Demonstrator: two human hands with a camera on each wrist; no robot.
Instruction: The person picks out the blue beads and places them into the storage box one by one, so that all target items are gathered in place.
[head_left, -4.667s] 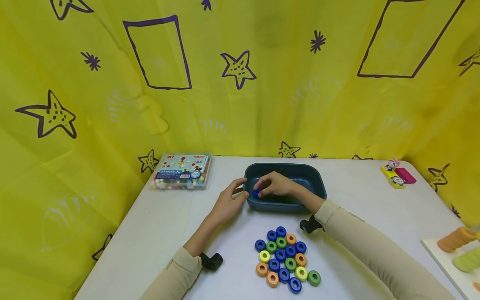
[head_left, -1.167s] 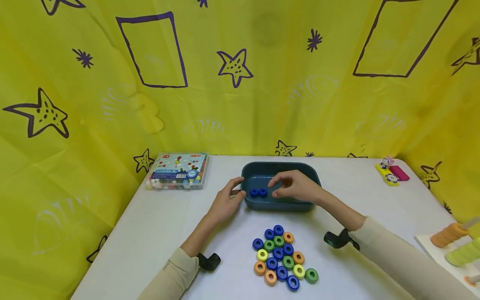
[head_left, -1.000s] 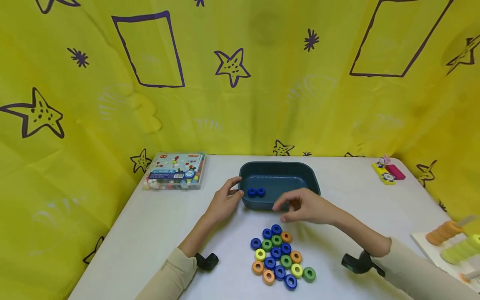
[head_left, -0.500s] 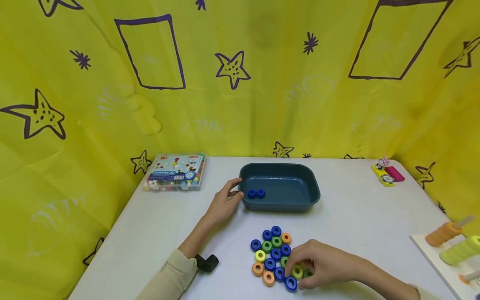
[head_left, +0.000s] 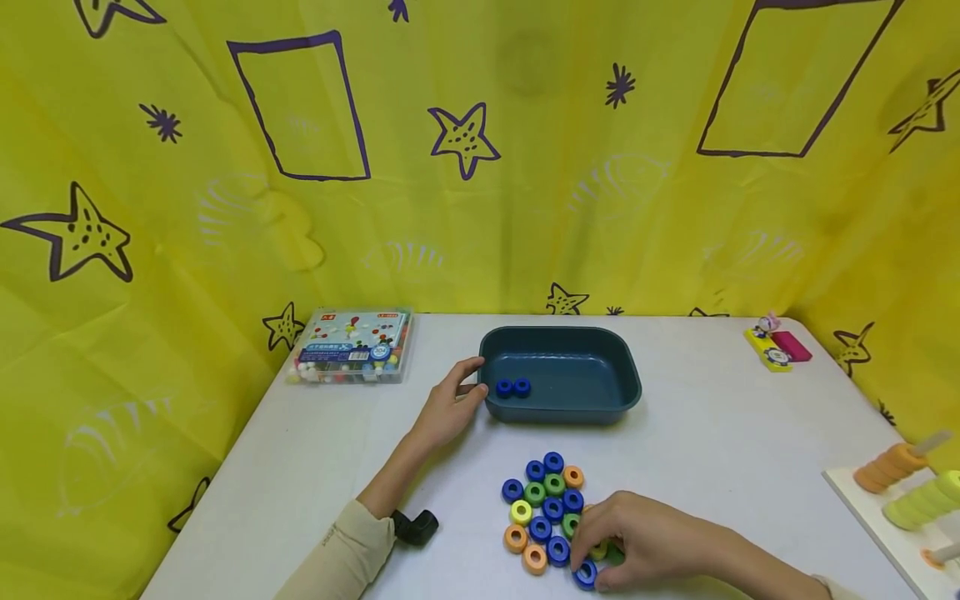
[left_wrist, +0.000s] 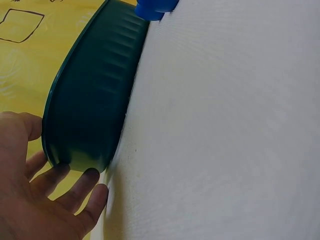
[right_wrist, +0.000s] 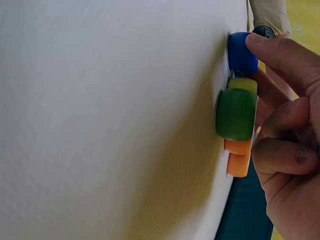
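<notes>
In the head view my right hand (head_left: 645, 533) pinches a blue ring (head_left: 586, 586) between thumb and fingers at the near edge of the ring cluster. The right wrist view shows the thumb on the blue ring (right_wrist: 240, 55), with a green ring (right_wrist: 235, 115) close by. The hand partly hides some rings. My left hand (head_left: 447, 412) touches the left end of a dark teal bin (head_left: 570, 415). Its fingers are spread against the end wall in the left wrist view. Two blue rings (head_left: 504, 395) lie in the bin's near left corner.
Several blue, green, yellow and orange rings (head_left: 535, 570) lie clustered before the bin. A clear box (head_left: 348, 346) of coloured balls stands back left. A small yellow and pink toy (head_left: 776, 354) sits back right. A white board (head_left: 862, 512) with pegged rings lies at right.
My right hand has let go of a blue ring in the bin, come back to the cluster and taken hold of another blue ring. My left hand has stayed at the bin.
</notes>
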